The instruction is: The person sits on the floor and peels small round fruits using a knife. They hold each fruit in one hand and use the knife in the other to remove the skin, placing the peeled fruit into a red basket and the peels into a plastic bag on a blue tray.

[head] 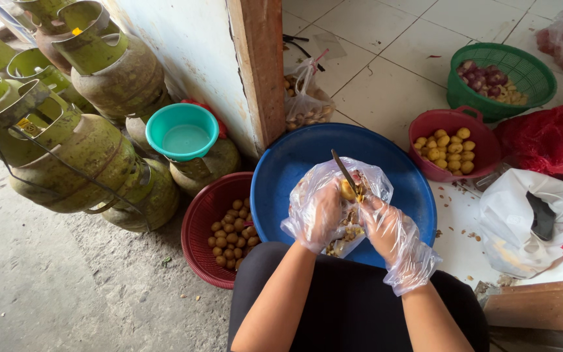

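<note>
Both my hands wear loose clear plastic gloves. My left hand (pixel 318 212) holds a small yellow potato (pixel 347 191) over a large blue basin (pixel 281 171). My right hand (pixel 386 225) grips a small knife (pixel 345 171) whose blade points up and away, resting against the potato. A clear plastic bag (pixel 373 180) with peelings lies in the basin under my hands. A dark red basket (pixel 197 225) of small brown unpeeled potatoes stands at my left. A red bowl (pixel 425 163) of peeled yellow potatoes is at the right.
Several green gas cylinders (pixel 79 153) lie and stand at the left, one topped by a teal bowl (pixel 182 130). A green basket (pixel 529 68) of shallots, a red plastic bag (pixel 548 133), a white bag (pixel 529 218) and a clear bag of small round things (pixel 304 107) by a wooden post sit on the tiled floor.
</note>
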